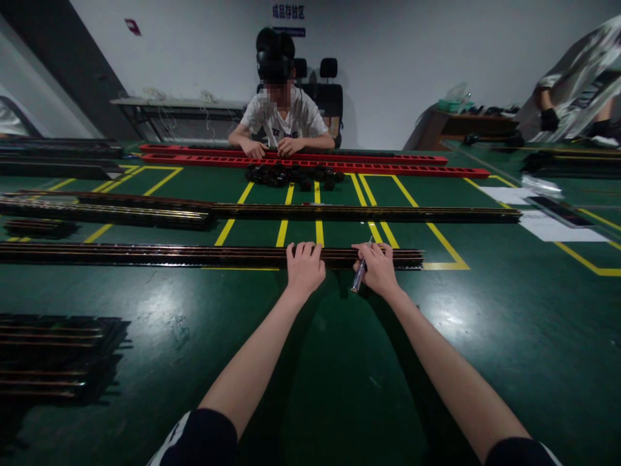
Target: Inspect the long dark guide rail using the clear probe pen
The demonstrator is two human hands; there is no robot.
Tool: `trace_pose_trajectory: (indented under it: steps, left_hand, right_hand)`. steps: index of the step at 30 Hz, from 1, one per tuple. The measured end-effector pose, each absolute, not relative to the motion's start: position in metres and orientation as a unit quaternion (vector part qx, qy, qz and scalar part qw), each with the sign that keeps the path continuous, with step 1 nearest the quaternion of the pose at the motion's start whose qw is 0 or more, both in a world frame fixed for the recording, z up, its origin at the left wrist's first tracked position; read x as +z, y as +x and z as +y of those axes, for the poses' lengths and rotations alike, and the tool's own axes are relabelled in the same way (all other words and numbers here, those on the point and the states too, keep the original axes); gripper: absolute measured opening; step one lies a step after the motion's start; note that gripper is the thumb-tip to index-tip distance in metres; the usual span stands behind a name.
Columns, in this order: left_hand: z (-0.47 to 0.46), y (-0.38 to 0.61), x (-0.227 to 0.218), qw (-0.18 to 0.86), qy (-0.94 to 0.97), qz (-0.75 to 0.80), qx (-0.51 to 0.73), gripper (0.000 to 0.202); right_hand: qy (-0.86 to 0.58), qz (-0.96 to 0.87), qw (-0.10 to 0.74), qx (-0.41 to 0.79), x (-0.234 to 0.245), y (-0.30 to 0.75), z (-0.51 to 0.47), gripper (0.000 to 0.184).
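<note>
A long black rail (145, 254) with copper-coloured lines along it lies across the green table in front of me. My left hand (305, 268) has its fingers curled over the far side of this rail, left of its right end. Close to that end, my right hand (379, 266) is closed around a pen-like tool (358, 278) with a shiny barrel and a thin tip pointing away from me. The fingers of that hand also rest on the rail. What lies under my palms is hidden.
Beyond lies another long black rail (363, 212). Black rails (48, 356) are stacked at the near left. Farther back are small black parts (291, 175), red slotted rails (315, 163) and a seated person (286, 123). White papers (557, 225) and a phone-like device (557, 211) sit right.
</note>
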State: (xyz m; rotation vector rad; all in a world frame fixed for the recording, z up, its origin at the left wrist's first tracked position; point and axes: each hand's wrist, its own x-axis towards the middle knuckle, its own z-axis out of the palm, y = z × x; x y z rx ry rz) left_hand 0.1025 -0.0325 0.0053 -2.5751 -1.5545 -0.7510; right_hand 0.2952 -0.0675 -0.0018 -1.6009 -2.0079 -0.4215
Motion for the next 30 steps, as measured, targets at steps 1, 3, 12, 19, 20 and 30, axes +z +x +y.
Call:
trace_pose_trajectory:
  steps: [1,3,12,19,20,30]
  left_hand:
    - [-0.0324,0.1025,0.005,0.02,-0.83,-0.502,-0.244,0.038]
    - [-0.0322,0.1022,0.0043,0.021,-0.828,-0.502,-0.247,0.038]
    - [-0.0322,0.1005,0.0048,0.021,-0.824,-0.513,-0.238,0.038]
    - [-0.0323,0.1008,0.0059,0.012,-0.823,-0.517,-0.236,0.037]
    - [-0.0323,0.1008,0.0056,0.013,-0.823,-0.517,-0.236,0.036]
    - [-0.033,0.1013,0.0063,0.023,-0.822,-0.519,-0.235,0.037]
  right_hand:
    - [-0.59,-0.746,0.267,-0.156,-0.0015,0.2951,-0.0676,0.019]
    - [-0.588,-0.747,0.268,-0.154,-0.0012,0.2956,-0.0681,0.02]
    - [-0.6,-0.733,0.289,-0.139,-0.0012,0.2996,-0.0714,0.028]
    - [-0.595,-0.743,0.276,-0.134,-0.0022,0.2965,-0.0699,0.015]
    - [-0.595,-0.744,0.271,-0.139,-0.0025,0.2964,-0.0694,0.014]
    - [-0.594,-0.748,0.241,-0.17,-0.0051,0.2926,-0.0667,0.017]
